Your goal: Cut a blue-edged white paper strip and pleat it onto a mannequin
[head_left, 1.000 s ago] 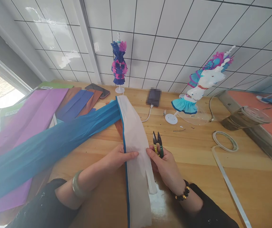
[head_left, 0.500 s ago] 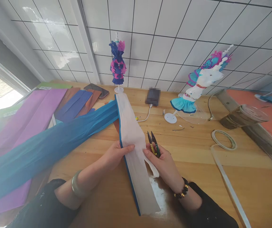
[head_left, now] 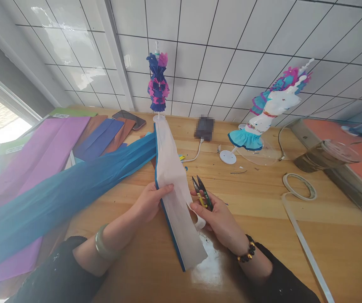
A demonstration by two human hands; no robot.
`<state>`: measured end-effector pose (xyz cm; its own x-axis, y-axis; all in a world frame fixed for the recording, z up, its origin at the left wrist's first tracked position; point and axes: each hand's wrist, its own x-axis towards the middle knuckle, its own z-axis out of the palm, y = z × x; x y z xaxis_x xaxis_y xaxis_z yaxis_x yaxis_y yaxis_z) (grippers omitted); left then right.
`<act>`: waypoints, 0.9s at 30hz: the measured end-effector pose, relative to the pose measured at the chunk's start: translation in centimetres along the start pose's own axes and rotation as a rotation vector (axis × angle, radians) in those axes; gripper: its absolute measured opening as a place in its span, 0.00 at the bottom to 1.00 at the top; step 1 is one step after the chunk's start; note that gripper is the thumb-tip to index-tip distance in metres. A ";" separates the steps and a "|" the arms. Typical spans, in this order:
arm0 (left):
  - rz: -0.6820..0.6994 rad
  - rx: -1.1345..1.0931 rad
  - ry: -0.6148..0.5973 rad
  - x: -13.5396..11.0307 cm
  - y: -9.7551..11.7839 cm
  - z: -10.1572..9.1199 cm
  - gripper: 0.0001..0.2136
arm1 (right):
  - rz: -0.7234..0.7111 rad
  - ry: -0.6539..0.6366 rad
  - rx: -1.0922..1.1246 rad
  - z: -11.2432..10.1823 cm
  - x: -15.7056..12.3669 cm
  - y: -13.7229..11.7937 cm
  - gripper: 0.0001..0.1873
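A long white paper strip [head_left: 176,198] with a blue edge runs from the table's back towards me. My left hand [head_left: 151,201] pinches its left edge, thumb on top. My right hand [head_left: 215,219] grips small yellow-handled thread snips [head_left: 201,193], blades pointing away and apart, while its fingers also pinch the strip's right edge where a narrow cut strip curls off. The strip joins a wide blue crepe paper sheet [head_left: 64,193] spread to the left.
Purple, blue and brown paper sheets [head_left: 38,151] lie at the left, with a phone [head_left: 129,119] behind. Two small dress-form mannequins [head_left: 158,84] [head_left: 269,113] stand at the back. A tape roll [head_left: 299,186], a trailing tape strip [head_left: 307,248] and a plastic cup [head_left: 326,156] are right.
Both hands have drawn the white strip up and away from me, so its near end now sits on the table instead of running past the front edge. The snips moved slightly left.
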<state>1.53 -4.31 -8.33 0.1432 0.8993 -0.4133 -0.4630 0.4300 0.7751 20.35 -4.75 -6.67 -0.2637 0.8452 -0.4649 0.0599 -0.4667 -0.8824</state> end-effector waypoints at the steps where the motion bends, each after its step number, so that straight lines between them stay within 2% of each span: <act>1: 0.003 -0.005 0.023 0.1 0.1 -0.1 0.13 | 0.016 -0.015 0.021 0.0 0.0 0.0 0.28; 5: 0.025 -0.026 0.105 0.3 0.2 -0.2 0.15 | 0.027 -0.073 0.153 -0.2 0.1 -0.1 0.27; 9: 0.034 -0.013 0.092 0.2 0.3 0.0 0.15 | 0.010 -0.170 0.186 -0.5 0.1 -0.2 0.26; 11: 0.039 -0.004 0.085 0.1 0.3 0.0 0.16 | 0.015 -0.175 0.150 -0.5 0.0 -0.2 0.27; 15: 0.032 0.021 0.072 0.1 0.4 0.0 0.16 | 0.000 -0.118 0.065 -0.3 -0.1 -0.4 0.27; 20: 0.047 0.067 -0.013 0.0 0.1 -0.2 0.17 | -0.057 -0.048 -0.066 -0.5 0.0 -0.3 0.25; 24: 0.058 0.082 -0.081 0.0 0.0 -0.2 0.18 | -0.138 -0.013 -0.208 -0.6 0.2 0.1 0.23; 27: 0.048 0.042 -0.041 0.1 0.2 -0.2 0.17 | -0.255 0.080 -0.342 -0.6 0.3 0.4 0.20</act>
<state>1.25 -4.15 -8.27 0.1578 0.9211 -0.3559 -0.4329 0.3885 0.8134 20.87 -4.49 -7.22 -0.2371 0.9459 -0.2214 0.3214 -0.1387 -0.9367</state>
